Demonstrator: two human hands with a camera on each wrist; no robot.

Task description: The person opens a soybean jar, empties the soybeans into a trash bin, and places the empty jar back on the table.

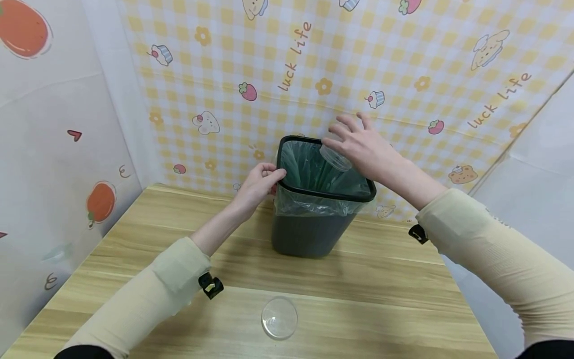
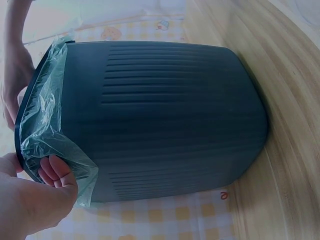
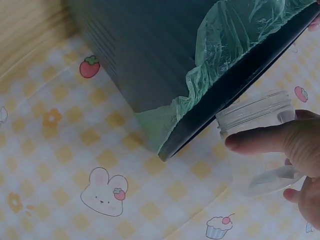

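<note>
A dark grey waste bin (image 1: pixel 309 234) lined with a green plastic bag (image 1: pixel 314 172) stands at the back of the wooden table (image 1: pixel 358 289). My left hand (image 1: pixel 260 182) grips the bin's left rim, fingers curled over the bag edge (image 2: pixel 55 172). My right hand (image 1: pixel 363 144) holds a clear plastic jar (image 1: pixel 335 157) tipped mouth-down over the bin's opening. In the right wrist view the thumb (image 3: pixel 260 140) presses the jar (image 3: pixel 257 117) just below its threaded neck, beside the bin's rim (image 3: pixel 240 82). The jar looks empty.
A clear round lid (image 1: pixel 279 317) lies on the table near the front edge. Patterned cloth walls (image 1: pixel 403 75) close in the back and both sides. The bin (image 2: pixel 170 120) fills most of the left wrist view.
</note>
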